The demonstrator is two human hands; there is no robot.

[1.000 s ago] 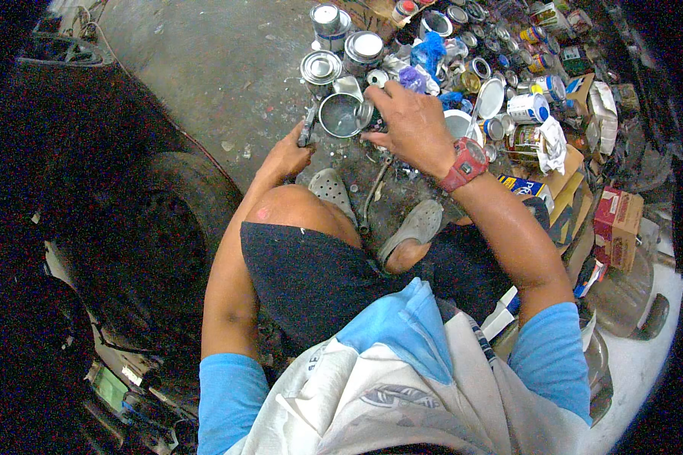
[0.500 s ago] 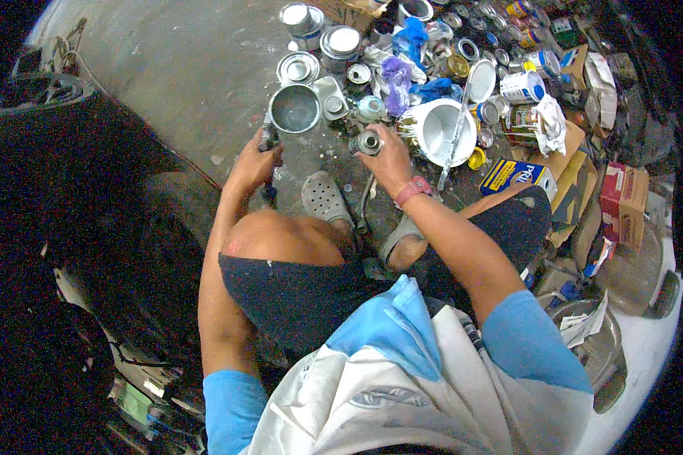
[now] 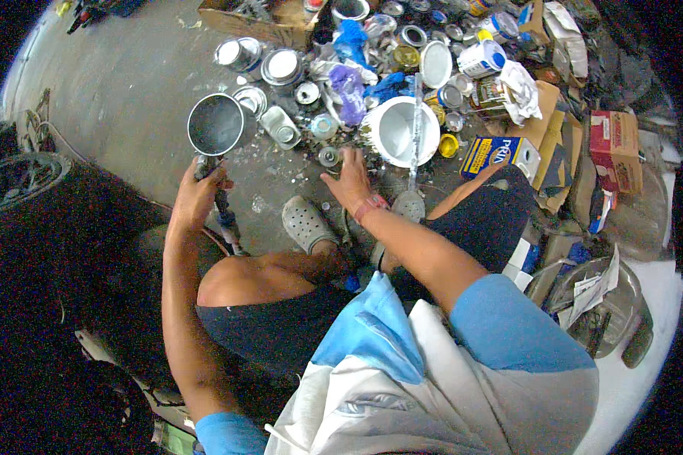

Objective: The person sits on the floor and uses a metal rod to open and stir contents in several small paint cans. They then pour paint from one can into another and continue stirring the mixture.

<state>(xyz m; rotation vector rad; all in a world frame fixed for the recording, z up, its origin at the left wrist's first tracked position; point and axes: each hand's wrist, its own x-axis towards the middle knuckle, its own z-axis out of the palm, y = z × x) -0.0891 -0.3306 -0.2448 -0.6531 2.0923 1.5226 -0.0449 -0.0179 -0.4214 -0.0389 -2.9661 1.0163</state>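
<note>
My left hand [image 3: 195, 199] is closed round the grip of a spray gun [image 3: 223, 209]. Its round metal cup [image 3: 215, 125] is uncovered and grey inside, and a hose fitting runs below the fist. On the right, my right hand [image 3: 349, 182] reaches toward the floor, thumb and fingers apart. Just left of its fingertips is a small round container [image 3: 328, 157] with a pale top; whether the fingers touch it is unclear. Beyond it are a glass jar [image 3: 324, 127] and a rectangular metal can [image 3: 281, 128]. A white paint bucket [image 3: 431, 144] with a long flat stick across it stands to the right.
Two white-topped cans [image 3: 282, 67] stand farther off, beside blue and purple rags [image 3: 347, 92]. Paint cans crowd the far right. A blue and yellow box [image 3: 484, 158] lies near my right knee, with a red carton [image 3: 615, 144] beyond. A dark tyre-like ring [image 3: 23, 182] is at left.
The view has shifted right, and the spray gun has moved left, away from the metal can. My right hand has loosened and drawn back slightly from the small round container it held.
</note>
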